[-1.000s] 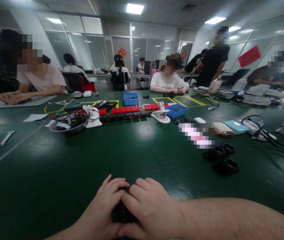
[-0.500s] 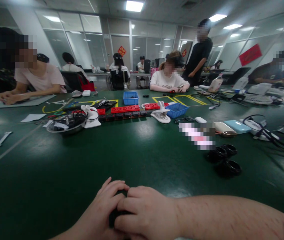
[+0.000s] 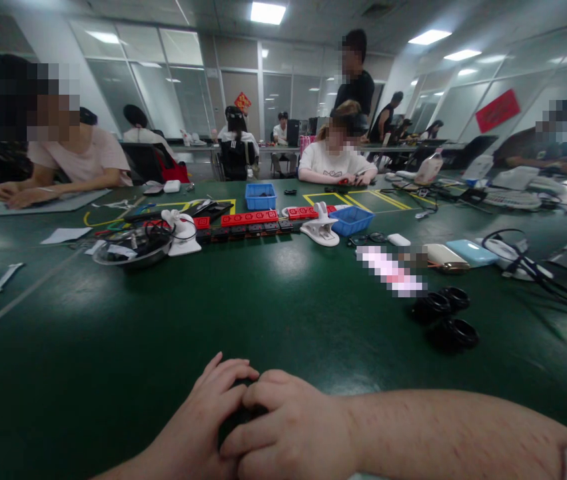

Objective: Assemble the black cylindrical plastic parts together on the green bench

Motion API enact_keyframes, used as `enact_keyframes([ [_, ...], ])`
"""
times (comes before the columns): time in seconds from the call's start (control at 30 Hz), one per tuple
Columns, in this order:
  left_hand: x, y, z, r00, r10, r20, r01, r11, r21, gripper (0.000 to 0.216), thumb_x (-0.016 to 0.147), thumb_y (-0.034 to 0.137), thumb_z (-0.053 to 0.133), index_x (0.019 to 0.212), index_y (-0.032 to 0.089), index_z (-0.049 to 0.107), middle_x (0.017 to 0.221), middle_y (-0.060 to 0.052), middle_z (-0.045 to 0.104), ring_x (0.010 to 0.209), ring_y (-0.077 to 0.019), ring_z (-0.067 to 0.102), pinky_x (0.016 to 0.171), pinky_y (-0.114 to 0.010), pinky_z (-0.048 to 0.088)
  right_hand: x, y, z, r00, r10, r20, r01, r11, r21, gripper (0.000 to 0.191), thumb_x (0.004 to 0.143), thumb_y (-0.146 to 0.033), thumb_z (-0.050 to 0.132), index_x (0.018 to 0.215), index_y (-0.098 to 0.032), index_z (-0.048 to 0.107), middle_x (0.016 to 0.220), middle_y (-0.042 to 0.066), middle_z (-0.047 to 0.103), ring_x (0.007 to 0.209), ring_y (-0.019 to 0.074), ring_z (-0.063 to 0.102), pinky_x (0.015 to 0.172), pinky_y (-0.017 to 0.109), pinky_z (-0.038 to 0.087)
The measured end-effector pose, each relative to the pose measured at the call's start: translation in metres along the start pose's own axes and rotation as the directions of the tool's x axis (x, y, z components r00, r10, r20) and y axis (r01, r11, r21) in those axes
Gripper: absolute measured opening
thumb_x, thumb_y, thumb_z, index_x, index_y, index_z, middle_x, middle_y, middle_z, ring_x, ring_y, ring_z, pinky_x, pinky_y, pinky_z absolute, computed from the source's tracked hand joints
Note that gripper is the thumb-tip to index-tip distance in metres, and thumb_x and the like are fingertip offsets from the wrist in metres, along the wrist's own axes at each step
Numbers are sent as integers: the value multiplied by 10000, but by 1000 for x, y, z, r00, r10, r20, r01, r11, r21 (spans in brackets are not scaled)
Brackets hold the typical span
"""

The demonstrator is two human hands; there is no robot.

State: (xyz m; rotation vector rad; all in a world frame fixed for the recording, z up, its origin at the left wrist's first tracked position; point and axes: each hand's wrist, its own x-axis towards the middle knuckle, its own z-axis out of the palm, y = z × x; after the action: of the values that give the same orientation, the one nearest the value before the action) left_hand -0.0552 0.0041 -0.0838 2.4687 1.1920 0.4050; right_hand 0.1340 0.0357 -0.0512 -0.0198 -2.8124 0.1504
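Note:
Both my hands rest together at the near edge of the green table (image 3: 283, 300). My left hand (image 3: 202, 427) and my right hand (image 3: 288, 427) have their fingers curled around a small black object (image 3: 237, 417) between them. Only a dark sliver of it shows, so I cannot name it. My right forearm stretches in from the right edge.
Three black rings (image 3: 446, 313) lie to the right. Farther back are red and black power strips (image 3: 248, 223), two blue bins (image 3: 262, 197), a white clamp (image 3: 320, 230), a bowl of cables (image 3: 133, 247), phones (image 3: 463, 253) and a wrench (image 3: 6, 277). Other people sit around the table; one person stands behind.
My hands have drawn slightly nearer and closed tighter over the black object. The standing person at the back has walked to the left.

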Motion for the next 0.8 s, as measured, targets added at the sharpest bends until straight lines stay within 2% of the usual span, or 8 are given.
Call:
enact_keyframes([
  [0.13,-1,-1,0,1000,18,-2,-18,1000,19,516,651,305,643,1147,270,509,1181,-52,543,1129,-295,468,1008,-558,256,-5,2,5,998,-46,-47,44,998,-33,168,822,-297,461,833,-242,619,1091,-111,595,1189,189,287,1012,383,228],
  [0.23,-2,-9,6,998,42,-40,-40,998,47,559,658,312,638,1191,278,476,1200,-46,538,1130,-287,470,1013,-536,266,-8,3,7,994,-48,-94,46,999,-27,214,846,-317,431,944,-257,612,1208,-98,524,1226,174,258,1058,378,170],
  [0.33,-3,-16,12,995,52,-90,-47,997,55,572,676,316,630,1219,294,453,1199,-26,547,1113,-267,489,1022,-501,274,-9,0,4,984,32,-177,-34,999,-6,289,857,-364,413,1095,-265,544,1277,-35,458,1207,154,297,1042,354,207],
  [0.47,-2,-13,12,997,54,-60,-52,998,39,627,651,333,661,1234,316,431,1217,-29,529,1134,-296,460,1009,-579,217,-6,-5,-1,932,157,-328,-163,987,10,364,828,-415,438,1102,-182,495,1152,37,520,1100,162,387,950,326,301],
  [0.63,0,-4,3,1000,7,-22,-8,999,-31,653,609,365,714,1208,290,466,1182,-54,542,1118,-318,467,1003,-598,206,-3,-8,7,931,289,-223,-300,954,-16,497,794,-600,387,986,-157,503,955,54,575,871,174,470,731,325,358],
  [0.8,-1,-6,3,1000,22,-9,-22,1000,-8,608,628,455,698,1176,270,508,1207,-81,531,1130,-328,460,1006,-576,235,1,-10,13,919,351,-180,-376,918,-126,389,748,-542,488,767,-156,529,737,32,565,707,170,469,613,322,337],
])
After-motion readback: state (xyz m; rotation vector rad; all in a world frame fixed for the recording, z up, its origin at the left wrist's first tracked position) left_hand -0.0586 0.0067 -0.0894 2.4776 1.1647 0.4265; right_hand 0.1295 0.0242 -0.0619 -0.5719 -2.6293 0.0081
